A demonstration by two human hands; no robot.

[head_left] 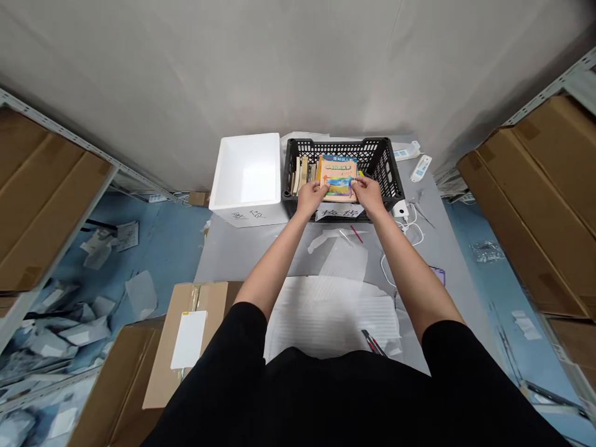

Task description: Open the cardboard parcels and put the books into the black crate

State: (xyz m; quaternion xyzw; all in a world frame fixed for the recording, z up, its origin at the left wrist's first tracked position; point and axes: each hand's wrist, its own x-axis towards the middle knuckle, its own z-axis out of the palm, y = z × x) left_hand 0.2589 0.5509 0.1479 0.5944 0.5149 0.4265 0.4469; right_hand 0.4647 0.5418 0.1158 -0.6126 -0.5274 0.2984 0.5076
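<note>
A book (pixel 338 171) with a colourful cover is held between my two hands, over the black plastic crate (pixel 395 180). My left hand (pixel 311 197) is closed on its lower left edge, the thumb on the cover. At the lower right edge, my right hand (pixel 369 194) grips it with the thumb on top. Several other books (pixel 300 174) stand upright in the left part of the crate. A paper label (pixel 339 211) with handwriting is on the crate's front. Whether more than one book is in my hands, I cannot tell.
Left of the crate stands a white foam box (pixel 246 212). Power strips (pixel 421 168) and a white cable (pixel 414 234) lie at the right. White foam sheeting (pixel 330 310) and a utility knife (pixel 372 343) are nearer me. A cardboard box (pixel 186 341) is at the lower left.
</note>
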